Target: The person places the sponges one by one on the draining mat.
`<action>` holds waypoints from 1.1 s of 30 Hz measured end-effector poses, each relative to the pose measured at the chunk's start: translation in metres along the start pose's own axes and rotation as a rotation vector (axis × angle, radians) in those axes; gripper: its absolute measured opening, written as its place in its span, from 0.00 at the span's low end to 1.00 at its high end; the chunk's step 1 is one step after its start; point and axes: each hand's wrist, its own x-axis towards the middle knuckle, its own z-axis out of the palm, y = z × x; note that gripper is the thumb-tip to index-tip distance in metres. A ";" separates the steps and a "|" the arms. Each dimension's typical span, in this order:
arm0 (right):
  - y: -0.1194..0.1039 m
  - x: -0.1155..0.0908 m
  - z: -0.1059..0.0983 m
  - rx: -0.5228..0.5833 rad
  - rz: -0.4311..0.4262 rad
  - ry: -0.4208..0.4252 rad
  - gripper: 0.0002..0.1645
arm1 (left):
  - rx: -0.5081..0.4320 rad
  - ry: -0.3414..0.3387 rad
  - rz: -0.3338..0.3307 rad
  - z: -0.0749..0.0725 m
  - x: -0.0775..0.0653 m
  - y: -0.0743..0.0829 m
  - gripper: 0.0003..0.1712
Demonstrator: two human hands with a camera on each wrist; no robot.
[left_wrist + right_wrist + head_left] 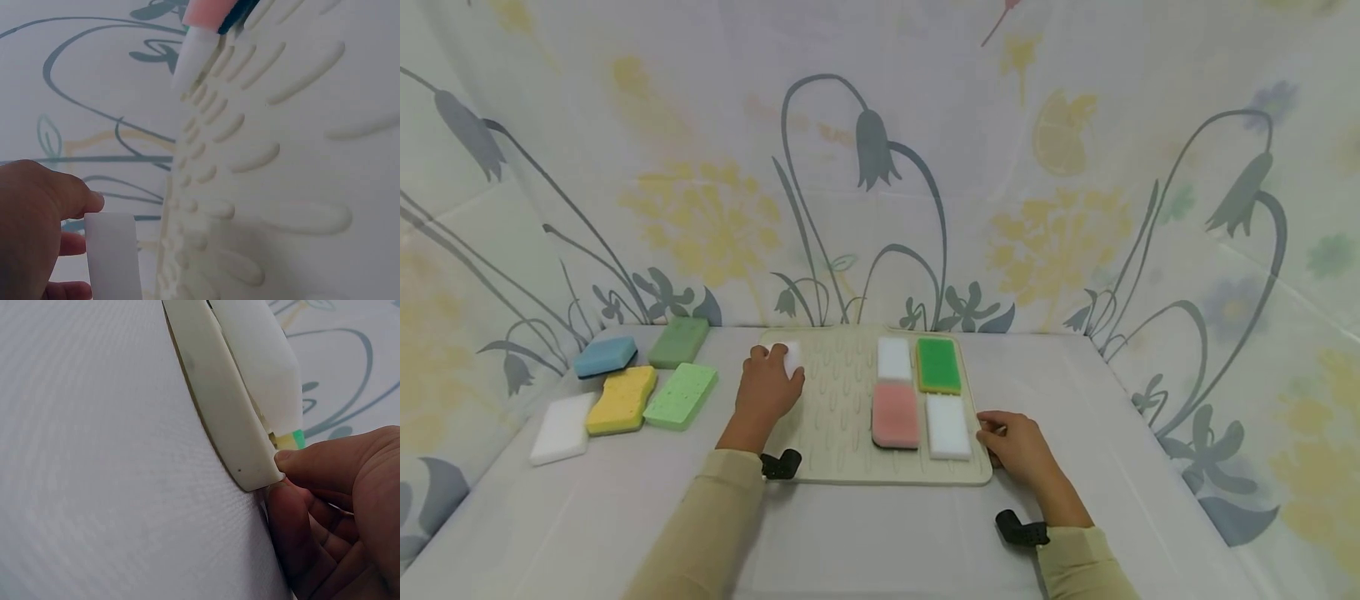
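My left hand [767, 387] grips a white sponge [792, 357] over the far left corner of a cream ridged mat [827, 454]. In the left wrist view the thumb and fingertips lie along one side of that white block [114, 256]. At the mat's right edge, my right hand [1017, 446] pinches the rim [250, 456] between thumb and finger. On the mat's right half lie a white sponge [893, 360], a green-topped sponge [938, 365], a pink sponge [895, 415] with a dark underside, and another white sponge [948, 427].
Left of the mat sit a blue sponge [605, 357], a dark green one [678, 342], a yellow one [621, 400], a light green one [681, 397] and a white one [562, 428]. A flower-printed cloth [850, 208] hangs behind the white-covered table [865, 533].
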 end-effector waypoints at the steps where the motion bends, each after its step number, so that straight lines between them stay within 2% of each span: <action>1: 0.000 0.000 0.000 0.003 0.002 0.004 0.22 | -0.004 0.000 0.006 0.001 0.001 0.003 0.30; 9: 0.001 0.000 0.001 0.005 0.001 0.002 0.22 | -0.003 -0.008 0.032 0.012 0.004 0.019 0.29; 16: 0.004 0.000 0.003 0.007 0.001 0.013 0.22 | -0.007 -0.044 0.053 0.020 0.007 0.033 0.28; 24: 0.005 -0.001 0.006 0.028 0.007 0.017 0.22 | 0.012 -0.065 0.069 0.033 0.015 0.043 0.28; 28: 0.004 0.000 0.004 0.020 0.006 0.020 0.22 | -0.003 -0.072 0.073 0.034 0.018 0.053 0.27; 33: 0.002 0.002 0.002 0.012 -0.001 0.020 0.22 | 0.025 -0.077 0.092 0.039 0.023 0.063 0.27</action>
